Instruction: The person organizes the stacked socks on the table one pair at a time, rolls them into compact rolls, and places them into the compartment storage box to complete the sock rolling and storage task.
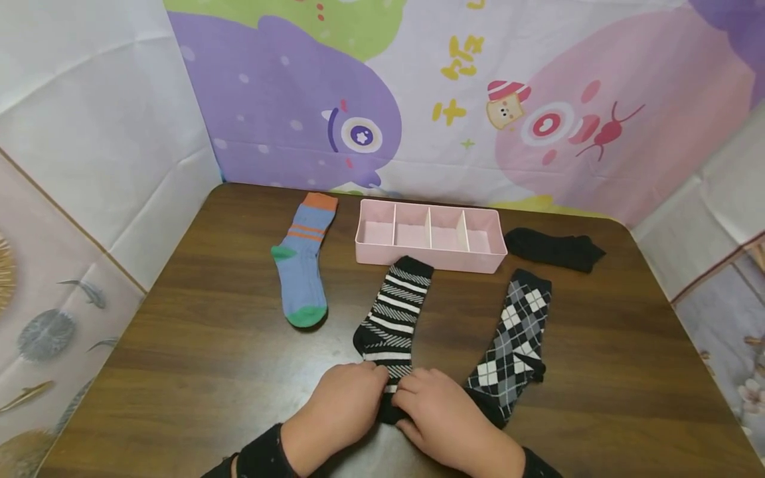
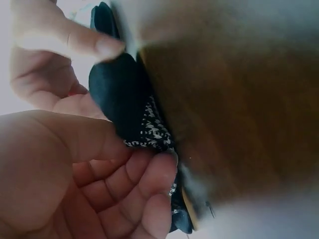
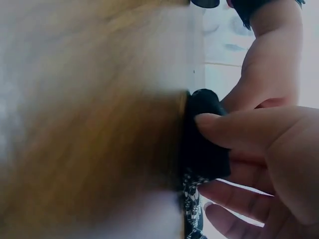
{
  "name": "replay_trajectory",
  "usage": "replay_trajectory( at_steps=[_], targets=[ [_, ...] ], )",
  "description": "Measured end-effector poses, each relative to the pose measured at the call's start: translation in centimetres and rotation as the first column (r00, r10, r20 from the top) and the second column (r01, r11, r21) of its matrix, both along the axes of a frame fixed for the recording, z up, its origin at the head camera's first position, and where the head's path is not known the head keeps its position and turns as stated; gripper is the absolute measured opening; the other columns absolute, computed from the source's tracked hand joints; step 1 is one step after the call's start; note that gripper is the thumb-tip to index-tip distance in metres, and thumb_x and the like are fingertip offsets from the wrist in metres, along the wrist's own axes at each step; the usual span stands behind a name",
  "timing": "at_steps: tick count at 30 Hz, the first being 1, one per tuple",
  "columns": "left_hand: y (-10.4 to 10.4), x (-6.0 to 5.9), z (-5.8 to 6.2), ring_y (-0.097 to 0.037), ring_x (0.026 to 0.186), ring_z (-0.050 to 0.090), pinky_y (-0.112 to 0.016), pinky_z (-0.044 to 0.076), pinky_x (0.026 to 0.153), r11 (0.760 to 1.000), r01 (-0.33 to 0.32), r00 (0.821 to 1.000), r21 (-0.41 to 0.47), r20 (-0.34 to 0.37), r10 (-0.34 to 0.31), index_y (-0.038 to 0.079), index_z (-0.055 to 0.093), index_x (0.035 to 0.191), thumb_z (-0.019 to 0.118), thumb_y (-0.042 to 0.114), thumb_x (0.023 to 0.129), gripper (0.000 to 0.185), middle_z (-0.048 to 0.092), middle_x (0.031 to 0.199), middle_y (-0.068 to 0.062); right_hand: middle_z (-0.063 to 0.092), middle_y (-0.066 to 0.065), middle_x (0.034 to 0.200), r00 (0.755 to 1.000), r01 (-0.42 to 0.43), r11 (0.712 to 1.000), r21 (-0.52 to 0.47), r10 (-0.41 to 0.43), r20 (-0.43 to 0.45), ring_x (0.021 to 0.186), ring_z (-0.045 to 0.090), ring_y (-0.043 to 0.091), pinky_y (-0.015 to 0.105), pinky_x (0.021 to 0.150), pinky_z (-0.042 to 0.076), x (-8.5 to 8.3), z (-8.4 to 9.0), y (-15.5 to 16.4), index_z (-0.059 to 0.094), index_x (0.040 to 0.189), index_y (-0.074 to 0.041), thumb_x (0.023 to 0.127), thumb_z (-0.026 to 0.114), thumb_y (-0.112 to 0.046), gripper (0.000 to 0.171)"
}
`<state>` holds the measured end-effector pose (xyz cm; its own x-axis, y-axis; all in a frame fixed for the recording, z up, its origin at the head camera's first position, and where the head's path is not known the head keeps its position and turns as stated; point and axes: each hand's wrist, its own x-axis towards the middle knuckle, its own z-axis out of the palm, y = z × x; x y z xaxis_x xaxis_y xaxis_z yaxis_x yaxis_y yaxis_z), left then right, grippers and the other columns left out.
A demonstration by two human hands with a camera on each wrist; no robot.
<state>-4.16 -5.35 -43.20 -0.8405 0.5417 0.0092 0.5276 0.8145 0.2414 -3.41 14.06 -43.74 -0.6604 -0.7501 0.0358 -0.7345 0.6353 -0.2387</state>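
dark wooden table [image 1: 597, 372] with four socks, pink divided tray [image 1: 430, 255]

Bare table [image 1: 597, 372] right and left of socks; pink organizer [image 1: 430, 236] blocks far side

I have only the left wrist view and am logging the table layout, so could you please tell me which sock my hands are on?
Observer: Both the left hand and right hand pinch the toe end of the black-and-white striped sock.
Operator: Thank you. What lies beside it?
Observer: An argyle sock lies to its right, a blue sock to its left.
Operator: Is there a container?
Observer: Yes, a pink divided tray sits just beyond the striped sock's cuff.
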Motion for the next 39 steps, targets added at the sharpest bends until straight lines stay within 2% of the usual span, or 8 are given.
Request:
replay_trajectory(
  at_steps=[4, 9, 14, 18, 22, 26, 31, 39],
  targets=[
    [-0.2, 0.3, 0.2, -0.019, 0.066, 0.064, -0.037, 0.051, 0.058, 0.999, 0.008, 0.999, 0.042, -0.046, -0.006, 0.016, 0.064, 0.084, 0.074, 0.011, 0.087, 0.011, 0.064, 0.079, 0.001, 0.068, -0.008, 0.100, 0.990, 0.084, 0.996, -0.035, -0.079, 0.113, 0.093, 0.062, 0.011, 0.035, 0.082, 0.053, -0.3, 0.0, -0.3, 0.071, 0.105, -0.018, 0.091, 0.078, -0.021, 0.016],
    [-0.8, 0.6, 0.6, -0.012, 0.068, 0.060, -0.032, 0.050, 0.061, 0.990, 0.054, 0.997, 0.132, -0.067, -0.046, 0.017, 0.066, 0.089, 0.074, 0.009, 0.082, 0.014, 0.059, 0.080, 0.007, 0.069, -0.008, 0.101, 0.945, 0.205, 0.974, -0.097, -0.172, 0.277, 0.094, 0.064, 0.007, 0.035, 0.080, 0.055, -0.6, 0.1, -0.1, 0.066, 0.111, -0.019, 0.095, 0.075, -0.018, 0.019],
    [-1.1, 0.3, 0.7, -0.013, 0.074, 0.063, -0.032, 0.052, 0.065, 0.985, 0.131, 0.990, 0.113, -0.074, -0.124, 0.016, 0.069, 0.097, 0.079, 0.012, 0.082, 0.018, 0.062, 0.084, 0.007, 0.066, -0.010, 0.092, 0.916, 0.288, 0.947, -0.143, -0.229, 0.330, 0.082, 0.062, 0.004, 0.032, 0.070, 0.053, -0.6, 0.2, 0.1, 0.059, 0.121, -0.017, 0.099, 0.070, -0.016, 0.025],
    [-1.0, -0.1, 0.5, -0.016, 0.076, 0.065, -0.033, 0.052, 0.066, 0.988, 0.147, 0.987, 0.051, -0.067, -0.144, 0.017, 0.070, 0.091, 0.079, 0.011, 0.083, 0.013, 0.063, 0.082, 0.005, 0.062, -0.013, 0.086, 0.914, 0.302, 0.940, -0.158, -0.238, 0.327, 0.074, 0.058, 0.003, 0.031, 0.065, 0.050, -0.6, 0.2, -0.1, 0.057, 0.118, -0.018, 0.099, 0.069, -0.014, 0.022],
    [-0.7, -0.5, 0.5, -0.017, 0.074, 0.064, -0.033, 0.052, 0.065, 0.991, 0.134, 0.991, 0.017, -0.016, -0.134, 0.018, 0.070, 0.082, 0.078, 0.012, 0.083, 0.010, 0.061, 0.078, 0.005, 0.063, -0.010, 0.095, 0.933, 0.265, 0.957, -0.117, -0.224, 0.283, 0.085, 0.060, 0.006, 0.033, 0.075, 0.053, -0.5, 0.2, -0.2, 0.062, 0.110, -0.018, 0.097, 0.072, -0.017, 0.017],
    [-0.6, -1.1, 0.4, -0.016, 0.071, 0.062, -0.033, 0.052, 0.062, 0.991, 0.132, 0.990, 0.024, 0.042, -0.133, 0.019, 0.069, 0.080, 0.077, 0.013, 0.085, 0.011, 0.059, 0.076, 0.005, 0.063, -0.003, 0.107, 0.983, 0.159, 0.987, -0.002, -0.158, 0.096, 0.099, 0.060, 0.014, 0.037, 0.085, 0.053, 0.0, 0.3, -0.2, 0.067, 0.111, -0.015, 0.092, 0.077, -0.023, 0.024],
    [-0.7, -1.8, 0.2, -0.014, 0.067, 0.060, -0.034, 0.050, 0.058, 0.994, 0.086, 0.988, 0.072, 0.120, -0.094, 0.018, 0.061, 0.087, 0.076, 0.013, 0.087, 0.015, 0.060, 0.078, 0.007, 0.064, 0.001, 0.105, 0.993, 0.112, 0.989, 0.094, -0.108, -0.050, 0.096, 0.060, 0.019, 0.036, 0.081, 0.052, 0.2, 0.4, -0.6, 0.070, 0.110, -0.011, 0.093, 0.075, -0.020, 0.020],
    [-0.9, -1.1, 0.5, -0.019, 0.083, 0.063, -0.036, 0.054, 0.070, 0.991, 0.132, 0.991, 0.027, -0.022, -0.131, 0.013, 0.070, 0.095, 0.079, 0.017, 0.083, 0.016, 0.061, 0.090, 0.001, 0.062, 0.000, 0.098, 0.989, 0.140, 0.989, 0.044, -0.142, 0.035, 0.091, 0.062, 0.018, 0.037, 0.080, 0.054, -0.4, 0.2, -0.6, 0.070, 0.106, -0.009, 0.093, 0.073, -0.012, 0.015]
  ],
)
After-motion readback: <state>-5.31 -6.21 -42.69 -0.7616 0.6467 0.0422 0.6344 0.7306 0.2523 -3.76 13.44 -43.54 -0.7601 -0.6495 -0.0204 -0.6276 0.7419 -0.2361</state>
